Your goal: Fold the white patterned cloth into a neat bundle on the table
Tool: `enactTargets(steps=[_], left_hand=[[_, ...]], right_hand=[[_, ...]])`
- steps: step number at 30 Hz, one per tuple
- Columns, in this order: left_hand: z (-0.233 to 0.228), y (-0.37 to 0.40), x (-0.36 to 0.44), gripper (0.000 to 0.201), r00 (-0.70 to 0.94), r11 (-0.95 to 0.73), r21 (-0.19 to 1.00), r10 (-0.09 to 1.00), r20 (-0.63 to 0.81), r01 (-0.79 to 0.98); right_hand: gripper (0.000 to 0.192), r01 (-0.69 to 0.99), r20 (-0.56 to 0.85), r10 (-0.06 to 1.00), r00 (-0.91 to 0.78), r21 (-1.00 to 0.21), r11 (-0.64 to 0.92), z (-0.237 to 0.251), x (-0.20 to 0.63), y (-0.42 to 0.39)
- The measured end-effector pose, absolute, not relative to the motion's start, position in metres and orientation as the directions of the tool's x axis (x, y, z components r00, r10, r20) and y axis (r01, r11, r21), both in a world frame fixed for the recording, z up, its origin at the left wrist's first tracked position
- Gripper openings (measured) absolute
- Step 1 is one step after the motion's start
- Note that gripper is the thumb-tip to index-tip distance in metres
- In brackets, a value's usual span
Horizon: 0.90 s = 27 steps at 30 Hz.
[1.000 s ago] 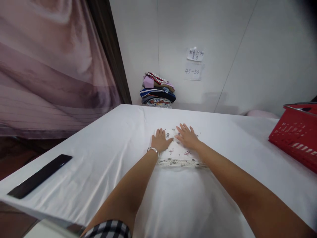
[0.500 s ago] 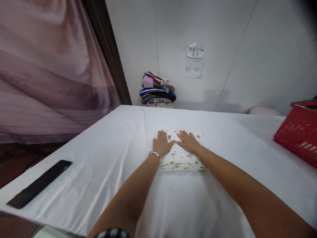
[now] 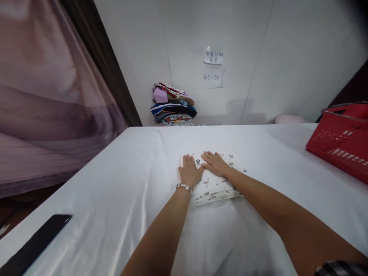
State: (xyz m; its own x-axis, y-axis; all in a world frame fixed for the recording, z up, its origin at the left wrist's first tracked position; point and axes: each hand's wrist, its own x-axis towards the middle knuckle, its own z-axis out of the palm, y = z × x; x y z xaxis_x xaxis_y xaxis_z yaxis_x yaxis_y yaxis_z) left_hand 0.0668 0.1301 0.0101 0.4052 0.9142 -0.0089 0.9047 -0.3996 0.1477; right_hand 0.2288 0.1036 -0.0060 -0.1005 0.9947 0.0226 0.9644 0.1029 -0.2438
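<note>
A folded white cloth with small printed figures (image 3: 214,188) lies on the white-covered table (image 3: 120,184) in front of me. My left hand (image 3: 189,172), with a silver bracelet at the wrist, lies flat on the cloth's left part, fingers apart. My right hand (image 3: 214,164) rests flat beside it on the cloth's top, fingers spread and touching the left thumb. Neither hand grips anything.
A stack of folded coloured clothes (image 3: 172,104) stands against the back wall past the table's far edge. A red plastic basket (image 3: 339,140) sits at the right. A black flat device (image 3: 33,245) lies near the front left edge. Pink drapery (image 3: 48,99) hangs at left.
My view has swung left and tilted, so the basket and the black device shifted in frame. Both hands stay flat on the folded cloth, slightly nearer to me.
</note>
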Motion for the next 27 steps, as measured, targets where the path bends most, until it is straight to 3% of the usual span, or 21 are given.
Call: enactTargets(steps=[12, 17, 20, 27], left_hand=[[0.008, 0.133, 0.065, 0.080, 0.428, -0.421, 0.189, 0.904, 0.006, 0.887], [0.007, 0.133, 0.064, 0.078, 0.433, -0.426, 0.196, 0.901, 0.007, 0.883], [0.008, 0.133, 0.063, 0.079, 0.438, -0.429, 0.203, 0.899, 0.000, 0.880], [0.012, 0.133, 0.064, 0.076, 0.432, -0.421, 0.217, 0.902, -0.006, 0.881]], right_hand=[[0.066, 0.964, -0.045, 0.995, -0.086, -0.257, 0.072, 0.015, 0.231, 0.096], [0.071, 0.983, 0.052, 0.990, 0.135, -0.130, -0.127, 0.014, 0.265, 0.067], [0.070, 0.965, 0.018, 0.975, 0.221, -0.148, -0.216, 0.000, 0.284, 0.053], [0.068, 0.960, 0.019, 0.982, 0.186, -0.217, -0.177, -0.009, 0.290, 0.054]])
